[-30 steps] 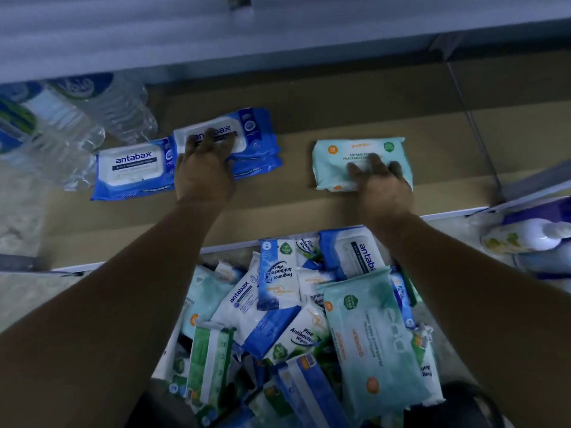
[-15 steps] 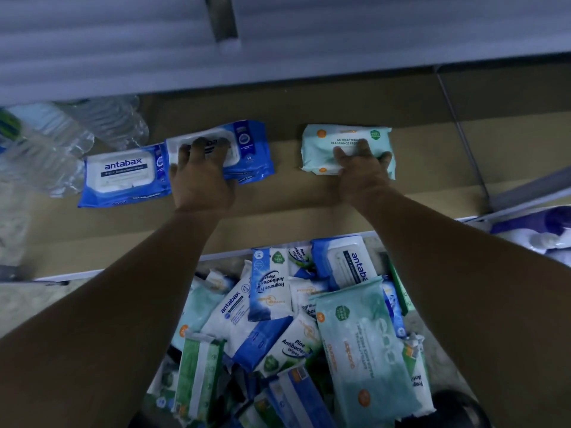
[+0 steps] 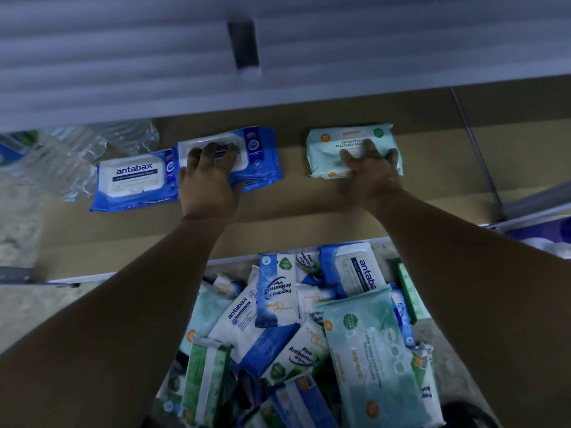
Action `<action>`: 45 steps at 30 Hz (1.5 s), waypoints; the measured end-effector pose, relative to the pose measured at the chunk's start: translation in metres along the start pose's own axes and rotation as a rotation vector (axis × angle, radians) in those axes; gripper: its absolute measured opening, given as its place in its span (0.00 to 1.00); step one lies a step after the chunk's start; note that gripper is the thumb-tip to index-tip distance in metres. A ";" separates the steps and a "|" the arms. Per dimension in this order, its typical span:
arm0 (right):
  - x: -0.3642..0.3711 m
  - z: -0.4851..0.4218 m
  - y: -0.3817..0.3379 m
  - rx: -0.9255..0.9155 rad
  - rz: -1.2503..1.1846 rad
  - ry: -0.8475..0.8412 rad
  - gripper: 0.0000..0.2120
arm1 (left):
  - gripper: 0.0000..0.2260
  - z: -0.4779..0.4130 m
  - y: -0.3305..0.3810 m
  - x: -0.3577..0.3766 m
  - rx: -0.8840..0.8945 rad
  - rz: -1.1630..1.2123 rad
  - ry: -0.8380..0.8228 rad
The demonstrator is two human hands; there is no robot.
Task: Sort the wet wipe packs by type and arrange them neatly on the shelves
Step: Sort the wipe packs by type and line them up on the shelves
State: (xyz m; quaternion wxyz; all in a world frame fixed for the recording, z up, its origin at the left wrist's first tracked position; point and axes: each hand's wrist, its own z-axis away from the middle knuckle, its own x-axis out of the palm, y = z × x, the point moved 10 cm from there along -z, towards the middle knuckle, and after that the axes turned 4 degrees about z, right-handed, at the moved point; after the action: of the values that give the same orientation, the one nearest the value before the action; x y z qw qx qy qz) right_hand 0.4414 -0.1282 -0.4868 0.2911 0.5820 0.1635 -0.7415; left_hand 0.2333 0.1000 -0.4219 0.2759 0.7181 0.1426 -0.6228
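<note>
While both hands pressed packs down on the shelf [image 3: 309,211], each pack lay with its long axis left to right, straight ahead of the fingers on it.

The left hand [image 3: 210,183] rested its fingers spread flat on the upper blue antabax pack [image 3: 262,156], thumb at the stack's near edge; another antabax pack [image 3: 133,180] sat just beside it on the left. The right hand [image 3: 369,171] lay with its fingers splayed over the mint fragrance-free pack [image 3: 327,149], well apart from the blue ones. The unsorted pile [image 3: 309,319] sat between the forearms, its container cut off. The left hand hid how many blue packs were stacked.
</note>
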 end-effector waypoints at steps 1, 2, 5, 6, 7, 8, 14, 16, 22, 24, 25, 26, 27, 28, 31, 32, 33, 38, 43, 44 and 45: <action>0.001 0.000 0.000 0.004 -0.004 -0.002 0.31 | 0.28 0.000 0.000 0.000 0.008 0.003 0.010; 0.005 -0.001 0.001 0.010 -0.010 -0.009 0.30 | 0.28 0.001 -0.001 0.000 0.018 0.009 0.021; 0.003 0.001 0.002 0.025 0.001 -0.044 0.30 | 0.29 0.000 -0.002 -0.002 0.019 0.030 0.025; 0.001 0.003 0.002 0.037 -0.025 -0.060 0.31 | 0.29 0.000 -0.003 -0.001 0.016 0.043 0.014; -0.003 0.008 0.003 0.059 -0.062 -0.082 0.32 | 0.30 -0.001 -0.003 -0.002 0.014 0.062 -0.006; -0.003 0.012 0.004 0.080 -0.103 -0.112 0.33 | 0.30 -0.001 -0.003 -0.003 0.019 0.090 -0.021; -0.019 0.067 -0.001 0.082 -0.100 -0.185 0.41 | 0.32 0.046 -0.011 -0.013 -0.116 0.055 -0.165; -0.032 0.100 -0.005 0.061 -0.121 -0.140 0.33 | 0.27 0.081 -0.006 -0.014 -0.171 0.067 -0.277; -0.052 0.210 -0.006 0.105 -0.432 -0.092 0.25 | 0.25 0.186 0.020 -0.040 -0.197 0.437 -0.391; -0.054 0.247 -0.006 0.118 -0.462 -0.094 0.25 | 0.23 0.216 0.024 -0.046 -0.217 0.448 -0.438; -0.050 0.266 -0.006 0.132 -0.471 -0.106 0.25 | 0.22 0.233 0.023 -0.046 -0.247 0.462 -0.472; -0.045 0.283 -0.006 0.150 -0.482 -0.134 0.26 | 0.21 0.250 0.023 -0.043 -0.273 0.489 -0.519; -0.039 0.299 -0.007 0.168 -0.502 -0.168 0.28 | 0.21 0.269 0.025 -0.040 -0.288 0.502 -0.581; -0.035 0.314 -0.007 0.186 -0.518 -0.193 0.31 | 0.21 0.287 0.028 -0.035 -0.277 0.512 -0.643; -0.022 0.345 -0.007 0.214 -0.529 -0.211 0.33 | 0.13 0.335 0.043 -0.018 -0.231 0.454 -0.834; -0.014 0.353 -0.007 0.213 -0.511 -0.231 0.36 | 0.13 0.348 0.049 -0.014 -0.206 0.434 -0.889; -0.007 0.358 -0.008 0.207 -0.495 -0.255 0.39 | 0.15 0.360 0.052 -0.008 -0.197 0.419 -0.935; 0.013 0.363 -0.001 0.266 -0.563 -0.296 0.43 | 0.22 0.392 0.043 0.007 -0.350 0.366 -0.947; 0.032 0.359 0.000 0.390 -0.752 -0.347 0.41 | 0.21 0.436 0.040 0.026 -0.611 0.645 -0.901; 0.035 0.358 -0.002 0.396 -0.766 -0.342 0.44 | 0.21 0.438 0.042 0.027 -0.625 0.703 -0.860; 0.040 0.356 -0.004 0.404 -0.749 -0.340 0.48 | 0.20 0.438 0.045 0.026 -0.635 0.737 -0.824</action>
State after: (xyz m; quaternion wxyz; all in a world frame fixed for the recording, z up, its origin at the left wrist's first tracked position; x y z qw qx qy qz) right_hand 0.1594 -0.3419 -0.4296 -0.0935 0.3980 0.1649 -0.8976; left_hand -0.0947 -0.1916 -0.4690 0.7037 0.3047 -0.0539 -0.6396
